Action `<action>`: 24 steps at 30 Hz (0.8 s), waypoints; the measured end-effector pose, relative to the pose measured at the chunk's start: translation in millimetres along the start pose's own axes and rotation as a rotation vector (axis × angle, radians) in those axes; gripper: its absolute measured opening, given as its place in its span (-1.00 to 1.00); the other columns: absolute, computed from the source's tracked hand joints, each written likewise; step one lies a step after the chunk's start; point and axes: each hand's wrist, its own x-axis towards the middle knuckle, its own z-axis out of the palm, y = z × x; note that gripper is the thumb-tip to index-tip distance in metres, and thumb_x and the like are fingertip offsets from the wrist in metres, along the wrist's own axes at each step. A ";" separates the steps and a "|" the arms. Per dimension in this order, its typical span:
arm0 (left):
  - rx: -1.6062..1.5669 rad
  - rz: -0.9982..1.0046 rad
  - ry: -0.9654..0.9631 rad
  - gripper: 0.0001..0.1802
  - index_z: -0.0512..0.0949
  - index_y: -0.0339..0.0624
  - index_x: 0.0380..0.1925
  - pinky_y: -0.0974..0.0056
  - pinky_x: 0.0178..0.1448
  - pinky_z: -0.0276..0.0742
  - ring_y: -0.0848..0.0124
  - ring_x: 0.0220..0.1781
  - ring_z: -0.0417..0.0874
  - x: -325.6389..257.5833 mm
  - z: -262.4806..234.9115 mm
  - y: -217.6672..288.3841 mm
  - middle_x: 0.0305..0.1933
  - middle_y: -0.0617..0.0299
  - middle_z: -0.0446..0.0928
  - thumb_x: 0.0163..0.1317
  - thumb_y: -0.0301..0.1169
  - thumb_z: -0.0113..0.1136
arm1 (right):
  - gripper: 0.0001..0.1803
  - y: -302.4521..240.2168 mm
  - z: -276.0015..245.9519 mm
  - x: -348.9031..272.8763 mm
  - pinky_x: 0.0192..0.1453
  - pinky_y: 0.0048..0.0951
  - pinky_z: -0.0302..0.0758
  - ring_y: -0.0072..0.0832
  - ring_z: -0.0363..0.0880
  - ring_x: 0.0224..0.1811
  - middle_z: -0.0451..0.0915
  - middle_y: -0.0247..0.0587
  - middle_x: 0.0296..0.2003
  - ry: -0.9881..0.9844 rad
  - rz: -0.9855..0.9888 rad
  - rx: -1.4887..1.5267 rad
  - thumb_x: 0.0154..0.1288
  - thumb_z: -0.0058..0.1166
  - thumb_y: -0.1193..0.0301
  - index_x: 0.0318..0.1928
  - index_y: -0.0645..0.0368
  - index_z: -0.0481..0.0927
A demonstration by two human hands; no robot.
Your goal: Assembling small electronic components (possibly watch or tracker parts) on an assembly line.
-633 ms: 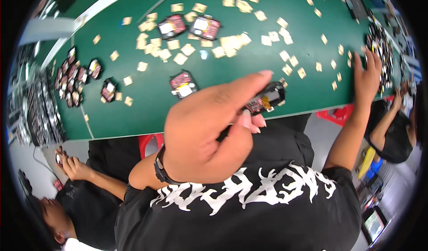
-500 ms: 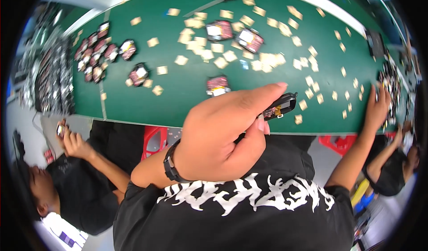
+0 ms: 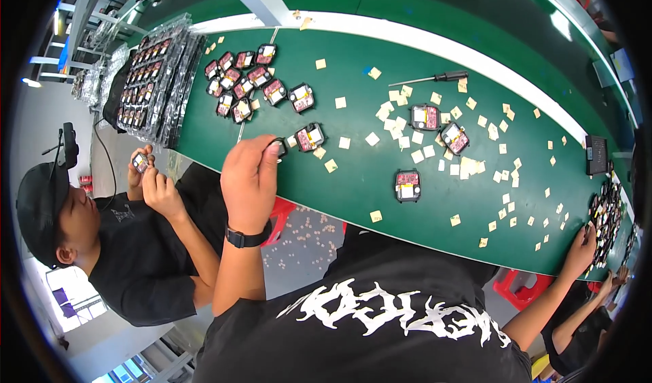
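Note:
My left hand, wearing a black wristband, is closed in a pinch on an open black device case, largely hidden by the fingers. It hovers at the table's near edge on the left, close to another open device case showing a red circuit board and a white block. Far to the right, my right hand has its fingertips drawn together at a pile of small dark parts. What those fingers pinch is too small to make out.
A cluster of device cases lies far left, beside stacked clear trays. Three more cases, one at the front, stand mid-table among scattered cream squares. A screwdriver lies behind them. A co-worker sits left.
My left hand has swung from mid-table to the left with the device case. The view has turned leftward. My right hand stays at the parts pile, its fingers now closer together.

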 end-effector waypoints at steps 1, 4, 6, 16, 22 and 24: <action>0.016 0.030 0.058 -0.89 0.65 -0.29 -0.20 0.21 -0.20 0.53 0.18 -0.33 0.64 2.7 -0.5 -8.5 -0.32 0.08 0.61 0.35 -0.48 0.25 | -0.50 12.1 4.6 6.2 0.25 -0.32 0.49 -0.20 0.65 0.11 0.65 0.02 0.08 0.017 0.010 0.006 0.51 0.11 0.21 0.26 0.32 0.54; 0.020 -0.010 0.090 -0.90 0.65 -0.27 -0.21 0.19 -0.20 0.50 0.18 -0.32 0.60 6.1 1.0 -21.5 -0.35 0.10 0.55 0.34 -0.48 0.26 | -0.52 51.8 22.2 20.5 0.18 -0.48 0.50 -0.50 0.62 0.05 0.67 -0.15 0.03 -0.013 0.076 0.660 0.45 0.24 0.31 0.19 0.43 0.55; 0.048 -0.084 0.041 -0.87 0.67 -0.24 -0.20 0.15 -0.19 0.50 0.15 -0.32 0.56 6.4 5.0 -26.0 -0.36 0.10 0.47 0.31 -0.43 0.30 | -0.61 63.9 27.8 20.6 -0.01 -0.62 0.47 -0.65 0.57 -0.15 0.65 -0.35 -0.14 -0.041 0.107 0.662 0.38 0.29 0.41 0.12 0.37 0.58; -0.109 0.166 0.080 -0.73 0.68 -0.27 -0.13 0.15 -0.23 0.51 0.17 -0.30 0.58 13.7 8.5 58.1 -0.30 0.07 0.53 0.20 -0.38 0.39 | -0.65 -52.9 -45.0 -42.8 0.15 -0.51 0.47 -0.54 0.57 0.03 0.57 -0.19 0.06 0.012 0.184 1.142 0.27 0.22 0.63 0.06 0.30 0.53; -1.198 -0.003 -0.903 -0.43 0.28 -0.21 0.45 0.43 -0.18 0.44 0.60 -0.33 0.47 -20.9 80.3 164.2 -0.22 0.30 0.55 0.53 -0.24 0.07 | -0.68 -221.6 -113.2 -103.6 -0.01 -0.48 0.55 -0.53 0.63 -0.07 0.61 -0.20 0.01 -0.393 -0.558 1.322 0.02 0.40 0.65 -0.16 0.17 0.69; -1.352 -0.015 -0.996 -0.43 0.25 -0.22 0.46 0.46 -0.20 0.42 0.61 -0.34 0.45 -29.3 93.4 178.5 -0.20 0.31 0.54 0.56 -0.24 0.03 | -0.73 -249.2 -118.8 -110.1 -0.05 -0.41 0.59 -0.41 0.67 -0.05 0.63 -0.13 0.03 -0.578 -0.839 1.256 0.01 0.44 0.61 -0.24 0.18 0.69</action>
